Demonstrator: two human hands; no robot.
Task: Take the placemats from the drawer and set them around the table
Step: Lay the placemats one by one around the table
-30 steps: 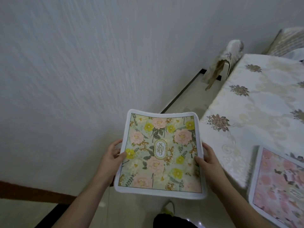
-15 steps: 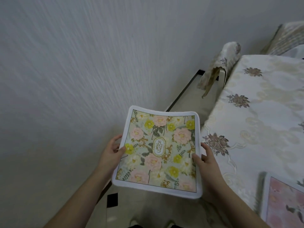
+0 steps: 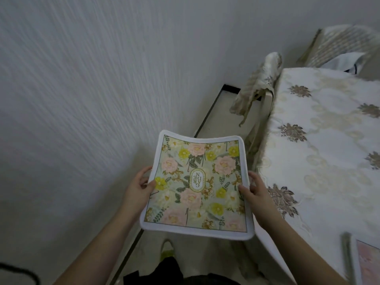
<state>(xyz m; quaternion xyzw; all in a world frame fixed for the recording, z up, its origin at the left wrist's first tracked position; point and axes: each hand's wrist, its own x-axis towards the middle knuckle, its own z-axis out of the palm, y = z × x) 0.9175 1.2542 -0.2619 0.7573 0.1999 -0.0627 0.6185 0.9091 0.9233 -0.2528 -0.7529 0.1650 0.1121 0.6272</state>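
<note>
I hold a square floral placemat [image 3: 197,186] with a white border, pink and yellow flowers and a small oval label at its middle. My left hand [image 3: 137,189] pinches its left edge, thumb on top. My right hand [image 3: 256,191] pinches its right edge the same way. The mat hangs in the air over the floor, just left of the table [image 3: 329,161], which wears a white cloth with brown flower motifs. A second, pink placemat [image 3: 368,262] lies on the table at the bottom right corner, mostly cut off by the frame.
A textured white wall [image 3: 92,89] fills the left side. A narrow strip of pale floor [image 3: 218,118] runs between wall and table. A chair with a fabric cover [image 3: 259,87] stands at the table's far left side; another covered chair [image 3: 345,44] stands behind the table.
I have moved forward along the table; the pink placemat has slid toward the bottom right corner. The mat in my hands stays gripped the same way.
</note>
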